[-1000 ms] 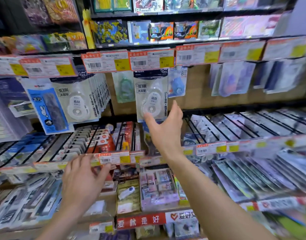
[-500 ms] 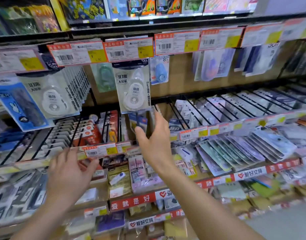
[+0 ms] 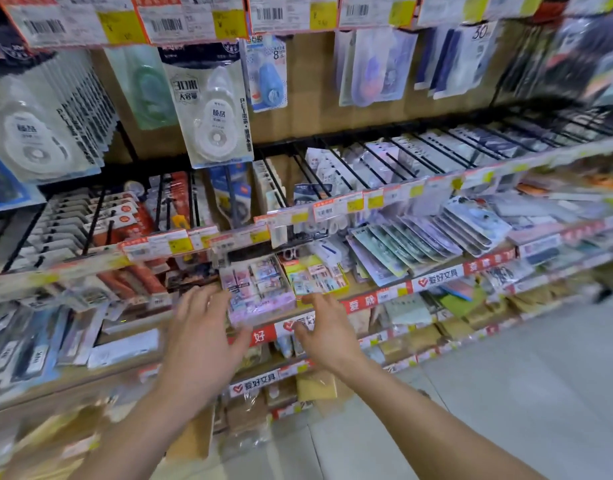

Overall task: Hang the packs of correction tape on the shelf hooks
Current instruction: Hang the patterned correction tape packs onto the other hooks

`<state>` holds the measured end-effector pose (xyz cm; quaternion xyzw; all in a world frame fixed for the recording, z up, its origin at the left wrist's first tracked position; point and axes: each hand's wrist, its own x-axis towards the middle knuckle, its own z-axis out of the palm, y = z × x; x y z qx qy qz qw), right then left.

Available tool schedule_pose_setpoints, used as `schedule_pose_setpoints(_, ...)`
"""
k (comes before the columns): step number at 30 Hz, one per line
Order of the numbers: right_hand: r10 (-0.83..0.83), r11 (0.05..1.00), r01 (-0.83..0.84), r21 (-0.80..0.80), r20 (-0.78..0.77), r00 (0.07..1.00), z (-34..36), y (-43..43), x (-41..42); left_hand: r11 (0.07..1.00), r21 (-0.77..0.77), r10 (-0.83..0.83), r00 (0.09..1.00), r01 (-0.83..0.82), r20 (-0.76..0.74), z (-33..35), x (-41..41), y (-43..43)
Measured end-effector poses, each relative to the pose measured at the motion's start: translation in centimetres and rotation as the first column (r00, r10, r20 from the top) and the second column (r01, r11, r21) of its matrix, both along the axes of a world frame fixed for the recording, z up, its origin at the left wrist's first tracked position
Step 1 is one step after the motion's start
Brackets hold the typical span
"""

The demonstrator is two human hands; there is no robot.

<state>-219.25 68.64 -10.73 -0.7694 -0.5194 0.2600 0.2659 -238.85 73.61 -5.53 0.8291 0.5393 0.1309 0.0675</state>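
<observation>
Before the low shelf (image 3: pixel 436 279), left hand (image 3: pixel 201 344) and right hand (image 3: pixel 329 337) outstretched, fingers (image 3: pixel 194 304) spread.

Orange-and-yellow price labels (image 3: pixel 194 22) lined the far top, a pink box (image 3: pixel 260 292) of small packets sat mid-shelf, a yellow box (image 3: pixel 315 276) just right of it, red edge strips (image 3: pixel 365 301) below, grey floor (image 3: pixel 523 393) near right.

A stationery shop is shown: barcoded price tags (image 3: pixel 190 24) are fixed along the shelf edges, and packs of correction tape (image 3: pixel 211 109) are hung on hooks.
</observation>
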Motion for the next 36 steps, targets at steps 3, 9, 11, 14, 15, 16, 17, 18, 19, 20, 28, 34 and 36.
schedule_pose_setpoints(3,-0.032,0.999,0.032,-0.042,0.019,0.999,-0.9,-1.2,1.4,0.995,-0.089,-0.049,0.998,0.045,-0.039,-0.7,1.3,-1.1)
schedule_pose_setpoints(9,-0.09,0.992,0.096,-0.087,0.069,0.994,-0.7,-3.4,4.8,0.98,-0.184,-0.083,0.996,0.076,-0.031,-0.4,5.0,-3.2)
schedule_pose_setpoints(11,-0.101,0.991,0.107,-0.086,0.072,0.992,-0.7,-3.8,6.7,0.976,-0.193,-0.105,0.994,0.102,-0.008,-0.2,6.7,-3.9)
schedule_pose_setpoints(14,-0.125,0.99,0.128,-0.066,0.049,0.991,-0.9,-3.9,9.9,0.969,-0.221,-0.117,0.993,0.112,-0.009,-0.6,9.6,-4.4)
schedule_pose_setpoints(15,-0.128,0.989,0.131,-0.066,0.052,0.99,-1.1,-3.7,11.1,0.967,-0.231,-0.115,0.993,0.109,-0.013,-1.0,10.6,-4.2)
schedule_pose_setpoints(16,-0.124,0.99,0.128,-0.064,0.065,0.99,-1.3,-3.3,12.5,0.966,-0.238,-0.11,0.994,0.102,-0.02,-1.4,11.7,-3.9)
schedule_pose_setpoints(17,-0.116,0.99,0.121,-0.067,0.08,0.99,-1.6,-2.9,13.9,0.963,-0.254,-0.101,0.994,0.089,-0.031,-1.9,13.0,-3.6)
schedule_pose_setpoints(18,-0.112,0.991,0.117,-0.07,0.082,0.99,-1.9,-2.4,15.3,0.958,-0.277,-0.093,0.995,0.078,-0.041,-2.4,14.4,-3.3)
schedule_pose_setpoints(19,-0.11,0.99,0.116,-0.076,0.077,0.991,-2.3,-2.0,16.8,0.952,-0.299,-0.081,0.996,0.064,-0.045,-2.9,15.9,-3.0)
schedule_pose_setpoints(20,-0.103,0.991,0.109,-0.081,0.077,0.992,-2.7,-1.5,18.4,0.947,-0.317,-0.068,0.997,0.049,-0.048,-3.5,17.4,-2.8)
schedule_pose_setpoints(28,-0.085,0.989,0.098,-0.112,0.12,0.989,-5.4,-0.6,31.7,0.923,-0.386,-0.031,0.998,0.009,-0.052,-7.2,29.3,-1.6)
schedule_pose_setpoints(34,-0.098,0.987,0.113,-0.115,0.128,0.987,-6.3,0.8,38.7,0.903,-0.43,-0.049,0.996,0.011,-0.076,-7.6,35.3,-0.7)
schedule_pose_setpoints(36,-0.11,0.986,0.123,-0.109,0.123,0.986,-6.2,1.4,40.3,0.896,-0.444,-0.047,0.997,0.018,-0.055,-7.5,37.0,-0.3)
